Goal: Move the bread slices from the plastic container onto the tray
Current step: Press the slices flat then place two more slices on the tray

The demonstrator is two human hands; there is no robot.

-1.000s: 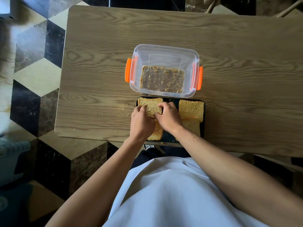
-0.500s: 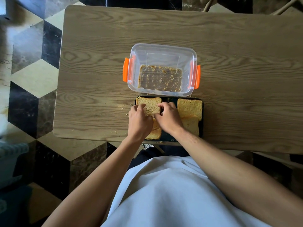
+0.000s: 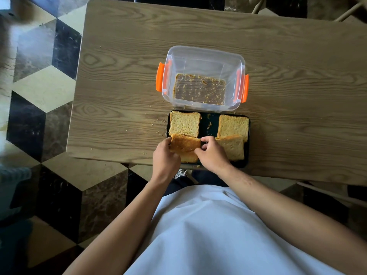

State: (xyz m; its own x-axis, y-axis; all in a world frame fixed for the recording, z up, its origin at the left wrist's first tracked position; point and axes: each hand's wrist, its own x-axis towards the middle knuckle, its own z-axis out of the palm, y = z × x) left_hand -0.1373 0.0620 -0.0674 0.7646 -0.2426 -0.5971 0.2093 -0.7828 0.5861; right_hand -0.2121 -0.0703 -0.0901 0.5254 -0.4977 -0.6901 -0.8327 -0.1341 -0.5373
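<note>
We are now lifting a toasted slice (image 3: 184,143) that was lying flat a second ago, left hand (image 3: 164,161) and right hand (image 3: 211,155) pinching its opposite edges above the tray (image 3: 247,153). The container (image 3: 204,56) is holding only crumbs, so we are likely just rearranging.

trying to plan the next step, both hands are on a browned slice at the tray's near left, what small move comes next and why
Probably lower the browned slice flat and release: left hand and right hand hold it tilted over another slice on the tray, and the plastic container holds only crumbs.
</note>
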